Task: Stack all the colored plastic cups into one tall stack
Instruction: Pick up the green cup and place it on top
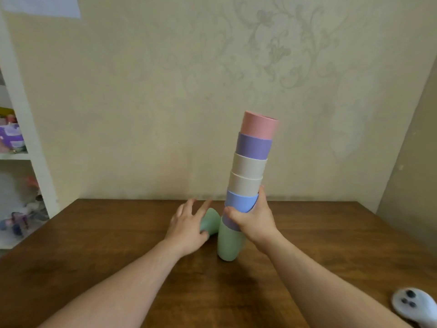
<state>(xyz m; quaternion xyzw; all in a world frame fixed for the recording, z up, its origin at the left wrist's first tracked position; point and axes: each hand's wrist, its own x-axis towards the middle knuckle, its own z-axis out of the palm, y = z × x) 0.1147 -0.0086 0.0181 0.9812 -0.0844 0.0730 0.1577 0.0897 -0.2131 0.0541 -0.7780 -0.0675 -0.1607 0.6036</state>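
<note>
The stack of cups (pixel 248 176) stands near the middle of the wooden table (pixel 94 245), leaning a little to the right, with a green cup at the bottom, then purple, blue, two cream, purple and a pink cup on top. My right hand (pixel 254 221) is closed around the lower part of the stack, at the blue and purple cups, while my left hand (pixel 186 227) lies with fingers spread over a single green cup (pixel 210 222) that is on its side just left of the stack. A white controller (pixel 413 304) rests at the table's near right corner, and a white shelf (pixel 23 129) stands on the left by the wall.
</note>
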